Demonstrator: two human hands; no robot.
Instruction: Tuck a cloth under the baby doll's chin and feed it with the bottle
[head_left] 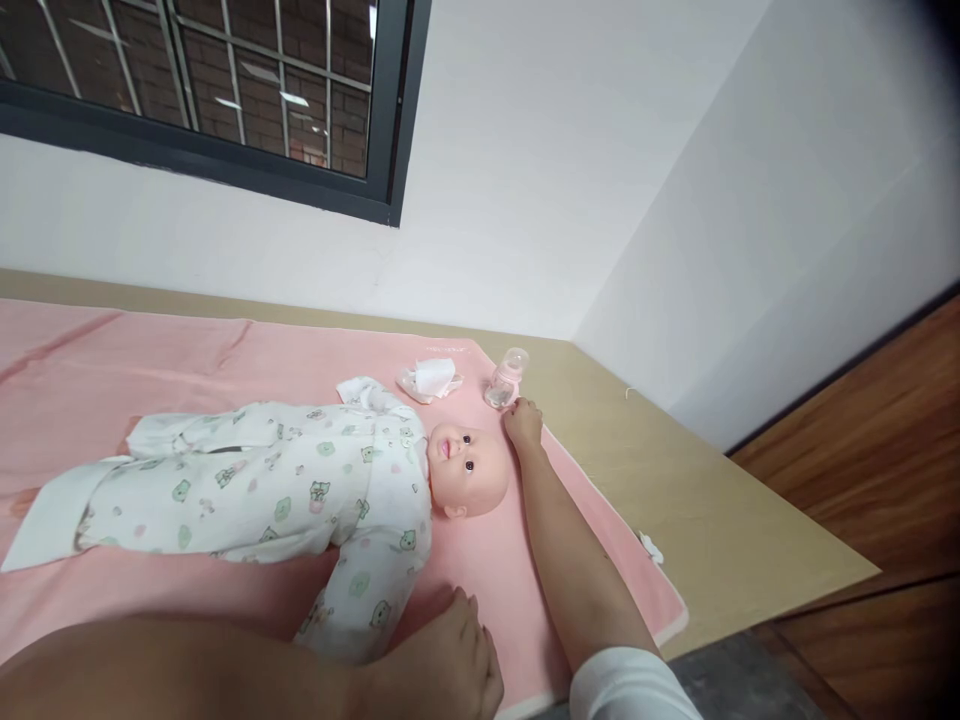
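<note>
On the pink mat [480, 560] lies a baby doll [476, 470] in a white printed outfit, face up with its head to the right. Beyond its head stands a small baby bottle [504, 380] with a pink collar and clear cap. My right hand [525, 424] is at the bottle's lower right side, its fingers curled. Its palm side is hidden, so a grip on the bottle cannot be made out. Close to the camera, my left hand [454, 655] has its fingers curled in beside the doll's near sleeve, and no object shows in it.
A crumpled white wipe or tissue packet [433, 380] lies beyond the doll's shoulder. The tan tabletop [637, 450] ends at right near wood panelling [862, 450]. A small white item [650, 548] sits at the mat's right edge. White walls and a barred window [225, 90] rise behind.
</note>
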